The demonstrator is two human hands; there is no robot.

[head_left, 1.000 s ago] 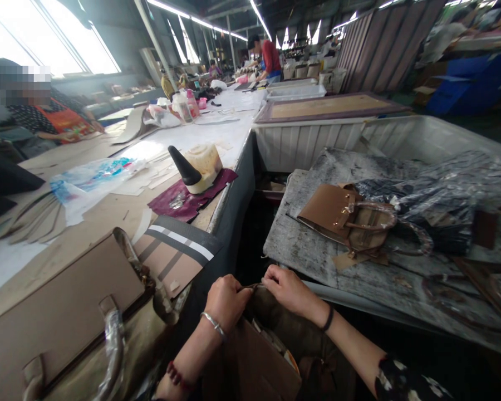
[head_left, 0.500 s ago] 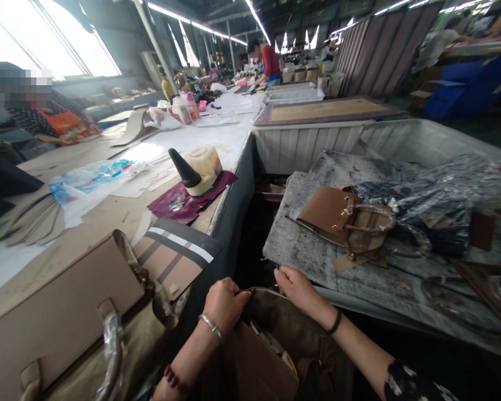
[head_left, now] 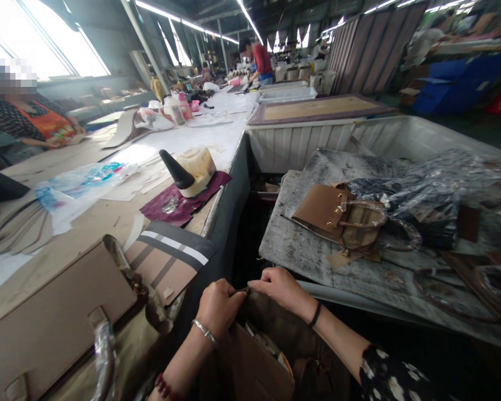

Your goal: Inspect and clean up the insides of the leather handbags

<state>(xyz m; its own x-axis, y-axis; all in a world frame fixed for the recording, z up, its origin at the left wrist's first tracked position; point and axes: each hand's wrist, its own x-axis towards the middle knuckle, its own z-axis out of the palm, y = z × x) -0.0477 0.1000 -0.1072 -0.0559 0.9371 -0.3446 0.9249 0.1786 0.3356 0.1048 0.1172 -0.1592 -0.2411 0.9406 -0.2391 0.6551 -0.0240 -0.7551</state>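
Observation:
A brown handbag (head_left: pixel 263 356) with an olive-brown lining sits low in front of me, its mouth facing up. My left hand (head_left: pixel 217 305) pinches the edge of this bag at the back. Right beside it, my right hand (head_left: pixel 278 287) has thumb and finger closed at the same edge. The fingertips of the two hands nearly meet. What lies inside the bag is partly hidden in shadow. To the left lies a larger taupe handbag (head_left: pixel 62 317), its handle (head_left: pixel 104 356) wrapped in clear plastic. A striped brown and black panel (head_left: pixel 171 256) rests beyond it on the table edge.
A glue bottle with a black spout (head_left: pixel 196 167) lies on a maroon scrap (head_left: pixel 162 206). On the right, a worn grey board (head_left: pixel 284 228) holds a tan handbag (head_left: pixel 323 211) and plastic-wrapped pieces. Behind it stands a white bin (head_left: pixel 292 147). A person in an orange apron (head_left: pixel 52 122) sits across the table.
My right hand has moved left along the bag's edge, closing the gap to my left hand. The whole view has shifted slightly.

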